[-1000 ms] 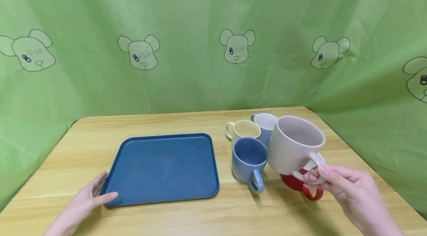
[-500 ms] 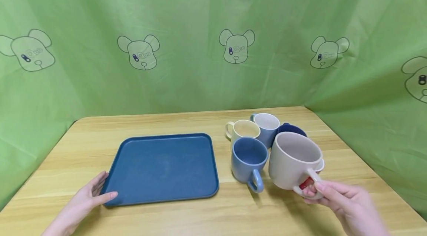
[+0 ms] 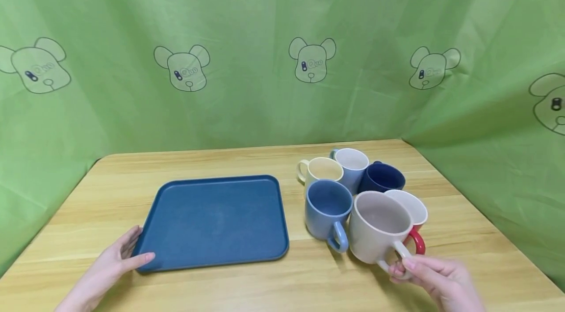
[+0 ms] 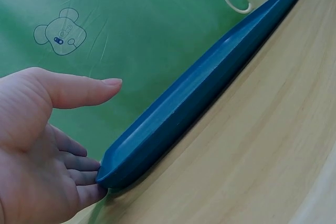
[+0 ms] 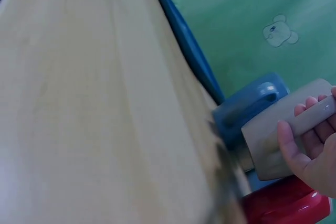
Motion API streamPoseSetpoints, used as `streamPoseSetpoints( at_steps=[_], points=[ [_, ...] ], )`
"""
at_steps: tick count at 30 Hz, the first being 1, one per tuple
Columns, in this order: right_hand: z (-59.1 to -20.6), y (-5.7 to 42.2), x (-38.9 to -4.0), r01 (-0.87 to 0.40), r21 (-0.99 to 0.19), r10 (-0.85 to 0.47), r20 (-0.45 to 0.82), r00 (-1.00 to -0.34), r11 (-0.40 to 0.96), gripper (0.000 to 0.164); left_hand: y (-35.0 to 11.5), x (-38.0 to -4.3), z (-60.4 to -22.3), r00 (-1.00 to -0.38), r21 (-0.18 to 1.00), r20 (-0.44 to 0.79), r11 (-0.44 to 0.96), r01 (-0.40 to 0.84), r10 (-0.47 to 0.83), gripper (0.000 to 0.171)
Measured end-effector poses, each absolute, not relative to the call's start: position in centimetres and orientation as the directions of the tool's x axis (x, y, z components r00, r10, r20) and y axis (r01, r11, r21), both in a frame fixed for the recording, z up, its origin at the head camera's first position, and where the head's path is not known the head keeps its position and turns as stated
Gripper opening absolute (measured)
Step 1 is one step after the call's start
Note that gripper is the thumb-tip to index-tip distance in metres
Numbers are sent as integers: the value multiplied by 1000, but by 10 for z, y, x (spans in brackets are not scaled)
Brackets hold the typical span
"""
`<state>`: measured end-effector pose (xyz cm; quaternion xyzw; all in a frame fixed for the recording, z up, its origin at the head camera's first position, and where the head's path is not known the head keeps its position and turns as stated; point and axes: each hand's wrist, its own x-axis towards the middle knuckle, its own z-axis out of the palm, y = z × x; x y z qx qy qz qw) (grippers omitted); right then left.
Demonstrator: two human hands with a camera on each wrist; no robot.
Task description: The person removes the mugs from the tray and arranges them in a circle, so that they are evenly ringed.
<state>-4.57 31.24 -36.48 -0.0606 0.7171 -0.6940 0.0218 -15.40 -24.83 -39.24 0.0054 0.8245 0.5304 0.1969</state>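
My right hand pinches the handle of a large pale grey mug, thumb on top and fingers curled through it. The mug is low at the front of the mug group, mouth up. Beside it on the left stands a blue mug, and the red mug, white inside, is partly hidden behind it. At the left end of a dark blue tray, my left hand touches the edge. Its fingertips meet the tray's corner in the left wrist view, with the thumb held apart.
Behind the blue mug stand a cream mug and a light blue mug with a white inside. A navy mug is to their right. The wooden table ends at a green curtain with bear-head prints.
My right hand has lowered the pale grey mug and drawn it slightly left and nearer, uncovering the navy mug and more of the red one. The left hand and tray have stayed put.
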Motion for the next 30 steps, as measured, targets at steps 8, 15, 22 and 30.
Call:
streamPoseSetpoints(
  at_steps=[8,15,22,30],
  points=[
    [-374,311,-42,199,-978,-104,-205,-973,66,30,-247,-154,-392,-918,877,-319,439,-193,234,92],
    [-374,305,-42,223,-965,-91,-237,-967,139,31,-250,-152,-394,-918,878,-323,435,-201,229,94],
    [-371,306,-52,126,-988,-257,-144,-956,86,35,-256,-153,-393,-906,856,-372,453,-250,203,96],
    [-363,301,-60,159,-906,16,-166,-986,393,26,-258,-150,-393,-910,852,-366,464,-244,195,96]
  ],
)
